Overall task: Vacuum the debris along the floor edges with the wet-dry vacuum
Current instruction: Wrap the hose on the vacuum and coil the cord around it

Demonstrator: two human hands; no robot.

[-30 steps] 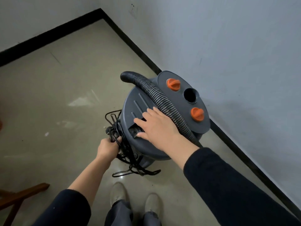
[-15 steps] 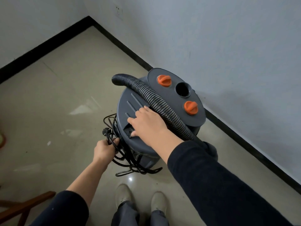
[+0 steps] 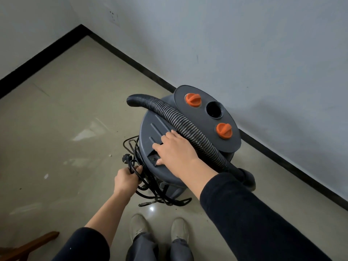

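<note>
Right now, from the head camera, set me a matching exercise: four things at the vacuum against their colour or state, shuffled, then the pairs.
1 hose
2 power cord
3 knobs
4 right hand

a orange
b gripped by the left hand
c draped across the lid
d resting on the lid

Pairs: 1-c, 2-b, 3-a, 4-d

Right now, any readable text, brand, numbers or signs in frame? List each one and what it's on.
None can be read in this view.
vacuum lid: plain grey, no brand or label shows.
orange knobs: no markings visible.
wall plate: faint and too small to read.
plug on the power cord: no legible print.
</note>
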